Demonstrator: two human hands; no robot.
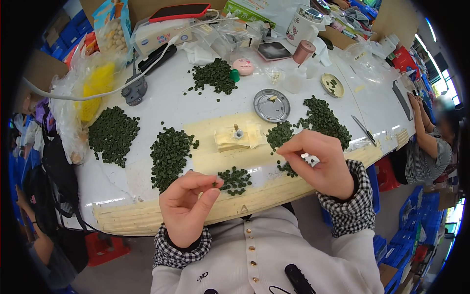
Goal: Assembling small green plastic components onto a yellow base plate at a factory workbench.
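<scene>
My left hand is closed in a pinch above the table's front edge, with a small dark green piece at its fingertips. Just right of it lies a small group of similar green pieces. My right hand is also pinched, its fingertips beside a heap of green pieces; whatever they hold is too small to make out. Between the hands and farther back stands a block wrapped in yellowish tape, with a short metal peg upright on top.
More heaps of green pieces lie at the left, centre left, back and right. Behind the block sits a round metal dish. A pen-like tool lies at right. A white cable crosses the back left.
</scene>
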